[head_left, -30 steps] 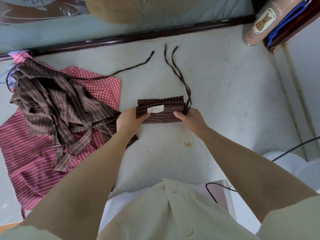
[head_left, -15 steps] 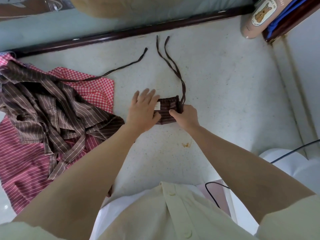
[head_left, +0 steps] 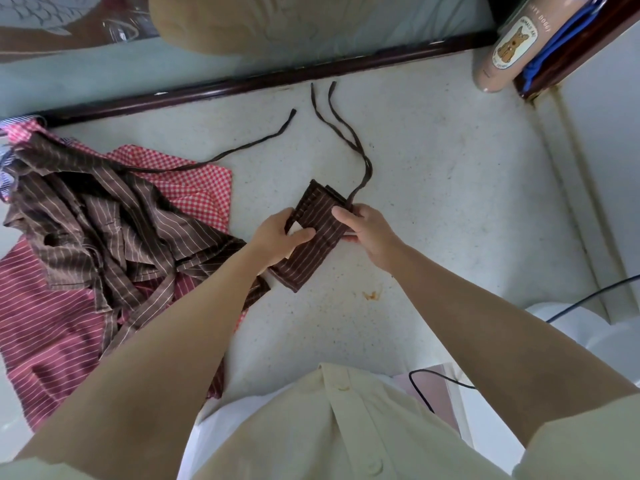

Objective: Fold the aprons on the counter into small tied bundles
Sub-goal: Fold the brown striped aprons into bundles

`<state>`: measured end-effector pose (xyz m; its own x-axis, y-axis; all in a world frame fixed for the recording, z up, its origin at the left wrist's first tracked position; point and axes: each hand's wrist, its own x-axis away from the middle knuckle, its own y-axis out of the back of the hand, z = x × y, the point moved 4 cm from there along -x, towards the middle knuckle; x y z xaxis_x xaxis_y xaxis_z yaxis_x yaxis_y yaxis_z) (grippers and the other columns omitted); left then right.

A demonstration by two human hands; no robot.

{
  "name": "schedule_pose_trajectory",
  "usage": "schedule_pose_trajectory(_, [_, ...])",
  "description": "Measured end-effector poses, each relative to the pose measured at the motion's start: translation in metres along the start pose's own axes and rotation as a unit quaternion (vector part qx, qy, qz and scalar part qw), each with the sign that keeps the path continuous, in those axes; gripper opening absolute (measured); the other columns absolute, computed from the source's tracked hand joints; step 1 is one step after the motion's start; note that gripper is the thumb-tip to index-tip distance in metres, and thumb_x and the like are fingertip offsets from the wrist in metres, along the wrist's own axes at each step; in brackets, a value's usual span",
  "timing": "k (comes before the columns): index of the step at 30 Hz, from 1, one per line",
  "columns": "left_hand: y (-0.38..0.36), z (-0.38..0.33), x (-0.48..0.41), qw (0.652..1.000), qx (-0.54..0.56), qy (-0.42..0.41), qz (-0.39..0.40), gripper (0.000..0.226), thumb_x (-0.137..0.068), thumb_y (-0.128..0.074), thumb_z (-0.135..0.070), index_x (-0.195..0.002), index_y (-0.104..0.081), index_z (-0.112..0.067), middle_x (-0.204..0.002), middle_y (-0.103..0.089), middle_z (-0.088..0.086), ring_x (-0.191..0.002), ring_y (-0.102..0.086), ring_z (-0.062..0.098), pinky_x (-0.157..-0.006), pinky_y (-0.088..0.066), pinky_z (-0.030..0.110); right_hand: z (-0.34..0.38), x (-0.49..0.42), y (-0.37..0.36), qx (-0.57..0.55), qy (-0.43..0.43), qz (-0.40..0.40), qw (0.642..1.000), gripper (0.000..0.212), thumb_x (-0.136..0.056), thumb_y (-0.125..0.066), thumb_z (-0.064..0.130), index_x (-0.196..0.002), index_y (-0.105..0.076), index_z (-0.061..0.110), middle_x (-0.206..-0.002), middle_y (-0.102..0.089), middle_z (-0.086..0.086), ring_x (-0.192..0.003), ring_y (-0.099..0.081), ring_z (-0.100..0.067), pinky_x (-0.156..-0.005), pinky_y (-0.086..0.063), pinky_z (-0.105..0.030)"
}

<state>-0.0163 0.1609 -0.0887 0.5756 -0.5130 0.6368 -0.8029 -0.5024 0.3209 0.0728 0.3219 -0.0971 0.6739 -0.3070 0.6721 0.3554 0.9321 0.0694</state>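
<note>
A brown striped apron folded into a narrow strip (head_left: 311, 237) is lifted at a slant over the pale counter (head_left: 433, 202). My left hand (head_left: 277, 233) grips its left edge, thumb on top. My right hand (head_left: 367, 230) pinches the strip near its upper right corner, where two dark ties (head_left: 343, 133) trail away toward the back rail. A loose pile of aprons lies at the left: a brown striped one (head_left: 97, 220) on top of a red checked one (head_left: 204, 188) and a red striped one (head_left: 45, 323).
A dark wooden rail (head_left: 242, 88) borders the counter's far side. A tan bottle with a dog label (head_left: 509, 46) lies at the back right. A third dark tie (head_left: 249, 147) runs from the pile. A black cable (head_left: 588, 296) and a white object (head_left: 588, 327) sit at the right.
The folded apron lay flat and horizontal under both hands; now it is turned to a diagonal and lifted, with my left hand gripping its edge instead of pressing flat on it.
</note>
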Motion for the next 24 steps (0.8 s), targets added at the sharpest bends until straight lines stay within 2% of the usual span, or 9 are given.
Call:
schedule_pose_trajectory(2, [0.004, 0.0, 0.013, 0.995, 0.096, 0.031, -0.004, 0.03, -0.087, -0.07, -0.032, -0.113, -0.058, -0.02, -0.103, -0.07, 0.001, -0.094, -0.068, 0.02, -0.08, -0.055, 0.032, 0.012, 0.005, -0.007, -0.013, 0.011, 0.026, 1.0, 0.03, -0.087, -0.072, 0.022, -0.111, -0.061, 0.008, -0.109, -0.07, -0.01, -0.1, -0.068, -0.023, -0.091, -0.056, -0.04])
schedule_pose_trajectory(5, [0.008, -0.002, 0.035, 0.982, 0.185, 0.02, -0.027, 0.026, -0.085, -0.072, -0.036, -0.107, -0.061, -0.025, -0.099, -0.071, -0.004, -0.09, -0.069, 0.011, -0.071, -0.053, 0.021, 0.023, 0.012, -0.018, -0.008, 0.039, 0.032, 0.999, 0.035, -0.082, -0.077, 0.014, -0.112, -0.06, 0.009, -0.109, -0.07, -0.012, -0.099, -0.069, -0.025, -0.09, -0.056, -0.04])
schedule_pose_trajectory(10, [0.015, 0.004, 0.071, 0.973, 0.217, -0.035, -0.071, 0.02, -0.091, -0.065, -0.03, -0.111, -0.061, -0.027, -0.106, -0.072, -0.003, -0.095, -0.07, 0.012, -0.084, -0.056, 0.029, 0.032, 0.039, -0.038, -0.008, 0.051, 0.078, 0.996, 0.039, -0.087, -0.072, 0.021, -0.119, -0.057, 0.004, -0.109, -0.069, -0.014, -0.095, -0.071, -0.021, -0.082, -0.059, -0.034])
schedule_pose_trajectory(12, [0.019, 0.011, 0.085, 0.972, 0.214, -0.049, -0.087, 0.022, -0.092, -0.065, -0.026, -0.114, -0.063, -0.022, -0.107, -0.072, -0.002, -0.096, -0.07, 0.012, -0.085, -0.056, 0.029, 0.035, 0.05, -0.044, 0.001, 0.081, 0.032, 0.996, 0.037, -0.093, -0.065, 0.033, -0.117, -0.054, 0.007, -0.108, -0.067, -0.011, -0.088, -0.069, -0.017, -0.071, -0.059, -0.028])
schedule_pose_trajectory(14, [0.024, 0.018, 0.098, 0.972, 0.209, -0.059, -0.088, 0.026, -0.092, -0.065, -0.022, -0.118, -0.063, -0.018, -0.108, -0.072, -0.002, -0.097, -0.07, 0.011, -0.083, -0.055, 0.025, 0.041, 0.058, -0.046, 0.017, 0.129, -0.039, 0.991, 0.028, -0.094, -0.061, 0.033, -0.111, -0.052, 0.013, -0.107, -0.062, -0.008, -0.084, -0.065, -0.017, -0.066, -0.055, -0.025])
schedule_pose_trajectory(16, [0.029, 0.025, 0.116, 0.973, 0.205, -0.065, -0.085, 0.027, -0.093, -0.064, -0.021, -0.12, -0.063, -0.017, -0.107, -0.072, -0.004, -0.096, -0.07, 0.009, -0.078, -0.054, 0.019, 0.048, 0.068, -0.055, 0.087, 0.202, -0.045, 0.975, 0.016, -0.092, -0.058, 0.015, -0.108, -0.056, 0.018, -0.107, -0.056, 0.0, -0.087, -0.06, -0.015, -0.071, -0.052, -0.024])
schedule_pose_trajectory(18, [0.035, 0.033, 0.133, 0.973, 0.203, -0.066, -0.084, 0.023, -0.093, -0.064, -0.02, -0.116, -0.065, -0.019, -0.104, -0.073, -0.006, -0.094, -0.07, 0.008, -0.075, -0.054, 0.018, 0.053, 0.078, -0.07, 0.206, 0.268, 0.013, 0.941, 0.031, -0.087, -0.051, -0.001, -0.107, -0.065, 0.019, -0.112, -0.053, 0.005, -0.096, -0.056, -0.01, -0.084, -0.047, -0.019])
schedule_pose_trajectory(20, [0.041, 0.045, 0.149, 0.974, 0.205, -0.053, -0.079, 0.02, -0.092, -0.065, -0.021, -0.113, -0.066, -0.023, -0.103, -0.073, -0.005, -0.094, -0.07, 0.01, -0.08, -0.055, 0.025, 0.05, 0.089, -0.083, 0.28, 0.276, 0.064, 0.917, 0.029, -0.086, -0.054, 0.0, -0.103, -0.07, 0.017, -0.105, -0.059, 0.007, -0.092, -0.056, -0.007, -0.082, -0.043, -0.016])
schedule_pose_trajectory(24, [0.052, 0.076, 0.184, 0.98, 0.186, -0.014, -0.063, 0.018, -0.091, -0.066, -0.024, -0.109, -0.067, -0.025, -0.101, -0.074, -0.003, -0.092, -0.071, 0.013, -0.088, -0.055, 0.032, 0.043, 0.108, -0.103, 0.357, 0.312, 0.087, 0.876, 0.009, -0.082, -0.073, 0.014, -0.091, -0.071, 0.012, -0.092, -0.06, 0.002, -0.082, -0.053, -0.008, -0.069, -0.038, -0.01])
